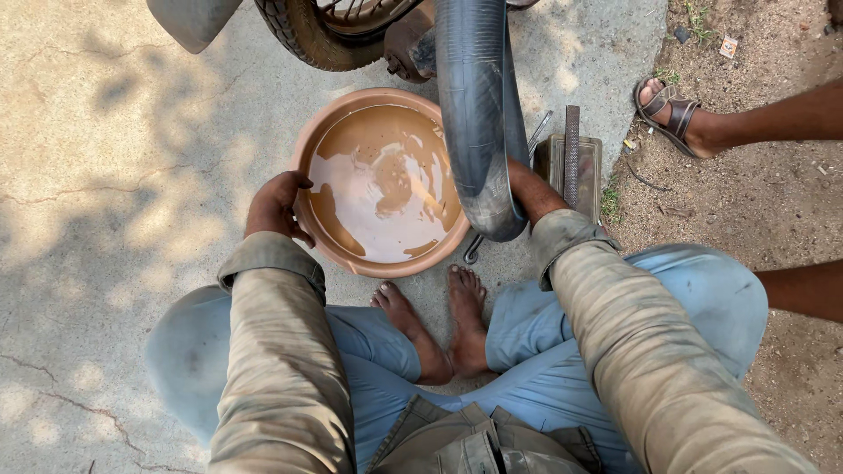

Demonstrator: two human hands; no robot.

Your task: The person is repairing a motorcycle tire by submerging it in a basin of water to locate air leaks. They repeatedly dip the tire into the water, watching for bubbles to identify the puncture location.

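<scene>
Left hand (274, 206) clasps the water basin (309, 145) rim at nine o'clock; right hand's grip, hidden behind the undipped inner tube (474, 114), cannot be told

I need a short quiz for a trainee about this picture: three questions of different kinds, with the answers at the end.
1. True or false: the left hand grips the rim of the brown basin.
2. What does the basin hold? A) dry sand B) muddy water C) tools
3. What black thing hangs over the basin's right edge, hiding the right hand?

Key:
1. True.
2. B, muddy water.
3. The rubber inner tube; only the right forearm shows behind it.
</scene>
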